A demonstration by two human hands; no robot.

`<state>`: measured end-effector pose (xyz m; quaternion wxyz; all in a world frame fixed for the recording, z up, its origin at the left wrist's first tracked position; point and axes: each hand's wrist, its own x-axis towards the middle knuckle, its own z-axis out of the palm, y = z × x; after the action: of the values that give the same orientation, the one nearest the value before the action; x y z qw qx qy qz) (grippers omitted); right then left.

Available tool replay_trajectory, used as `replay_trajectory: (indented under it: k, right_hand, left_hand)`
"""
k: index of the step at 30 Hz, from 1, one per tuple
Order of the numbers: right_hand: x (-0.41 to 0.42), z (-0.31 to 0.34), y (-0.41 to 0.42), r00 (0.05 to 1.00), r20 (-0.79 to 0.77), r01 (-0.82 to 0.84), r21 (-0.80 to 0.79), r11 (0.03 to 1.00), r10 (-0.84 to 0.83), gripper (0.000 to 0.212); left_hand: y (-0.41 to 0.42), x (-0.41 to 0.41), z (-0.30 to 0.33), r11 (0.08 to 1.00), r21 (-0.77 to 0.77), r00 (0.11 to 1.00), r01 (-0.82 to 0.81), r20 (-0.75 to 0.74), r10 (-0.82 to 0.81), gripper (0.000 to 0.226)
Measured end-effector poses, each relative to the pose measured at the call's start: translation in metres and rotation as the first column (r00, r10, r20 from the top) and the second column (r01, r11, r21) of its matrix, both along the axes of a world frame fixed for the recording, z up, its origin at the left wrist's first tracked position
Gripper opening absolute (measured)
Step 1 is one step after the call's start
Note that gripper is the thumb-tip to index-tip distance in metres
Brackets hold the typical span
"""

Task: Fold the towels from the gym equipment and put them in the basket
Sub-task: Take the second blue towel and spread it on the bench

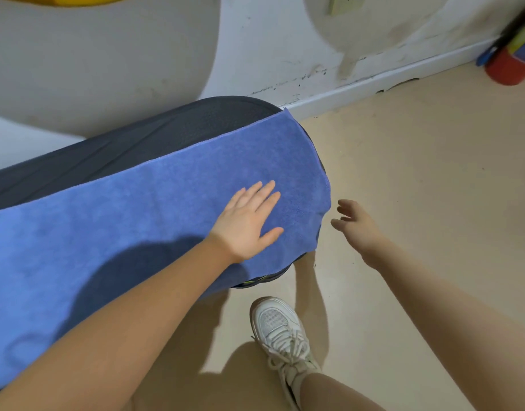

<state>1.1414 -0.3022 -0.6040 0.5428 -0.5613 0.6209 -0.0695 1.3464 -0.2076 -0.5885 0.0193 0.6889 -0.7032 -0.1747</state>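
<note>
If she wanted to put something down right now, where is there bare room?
Bare floor lies open between the blue towel, the baseboard and the right hand. A dark strip of the gym pad is uncovered behind the towel. It is crowded near the white sneaker and the left hand.

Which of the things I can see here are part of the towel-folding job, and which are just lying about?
Part of the job:
- blue towel, spread over the dark padded equipment
- left hand, flat on the towel
- right hand, open beside the towel's end, not touching it

Just lying about:
- red cylinder by the wall
- white shoe on the floor

No basket is in view.
</note>
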Motion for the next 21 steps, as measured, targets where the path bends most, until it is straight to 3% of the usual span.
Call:
replay_trajectory:
  k: [3,7,10,14,16,18,21]
  right_hand:
    - [0.012,-0.002,0.007,0.989,0.116,0.067,0.194,0.979,-0.090,0.058]
    - [0.022,-0.007,0.010,0.980,0.154,0.104,0.158,0.982,-0.129,0.038]
    - [0.019,-0.004,0.003,0.990,0.095,0.102,0.065,0.993,-0.108,0.019]
    - [0.010,0.017,-0.004,0.975,0.223,-0.009,-0.049,0.999,0.020,0.012]
    - [0.010,0.030,-0.005,0.938,0.308,-0.142,-0.084,0.986,0.161,0.018]
    - [0.013,0.040,-0.008,0.884,0.339,-0.324,-0.052,0.945,0.322,0.030]
    - [0.024,0.049,-0.016,0.848,0.359,-0.438,0.065,0.896,0.389,0.048]
  left_hand:
    - [0.008,0.001,-0.007,0.997,0.057,0.999,0.044,0.017,-0.045,0.096]
    - [0.007,-0.003,-0.009,1.000,0.021,0.999,0.020,0.043,-0.021,0.093]
    - [-0.005,-0.012,-0.005,0.997,-0.043,0.998,-0.062,-0.010,0.061,0.064]
    - [-0.021,-0.034,0.009,0.953,-0.173,0.951,-0.249,-0.232,0.206,0.038]
    - [-0.030,-0.045,0.022,0.915,0.015,0.828,-0.404,-0.419,0.372,0.031]
    - [-0.040,-0.051,0.030,0.856,0.181,0.705,-0.484,-0.498,0.504,0.036]
    - [-0.053,-0.056,0.033,0.840,0.253,0.728,-0.481,-0.418,0.543,0.044]
